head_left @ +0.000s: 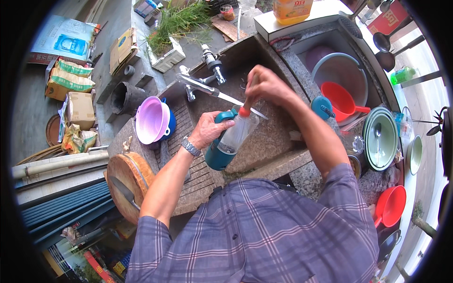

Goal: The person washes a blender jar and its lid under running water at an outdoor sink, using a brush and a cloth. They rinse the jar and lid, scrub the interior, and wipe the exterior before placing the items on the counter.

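Clamped round the teal handle (226, 116) w/ fingers & thumb, L hand (211, 131) holds the jug (230, 141) over the near part of the stone sink (276, 139). Jug's tilted: mouth leans away & to the R, base toward the person's lower L. Looks 2-tone: upper body clear, see-thru & slightly cloudy; btm section solid teal, same shade as handle. Sth dark shows low in the clear part, too unclear to ID. Mouth is open; a round teal lid (320, 106) w/ a dark tab sits apart on the ledge, R of the sink.

R hand (268, 86) is closed in a fist, up above the jug, on a slim red-ended tool (244, 112). Red-orange end is right at the jug mouth; blurred, can't tell how far in it goes.

Metal tap (200, 86) is just beyond L hand, w/ a pale streak from its spout passing close to the tool. Wristwatch (191, 146) on L wrist. Lilac basket (152, 120) stands to the L; nearer, a round chopping board (141, 170) w/ knife (123, 191) on top. Red scoop (336, 100) is past the lid.
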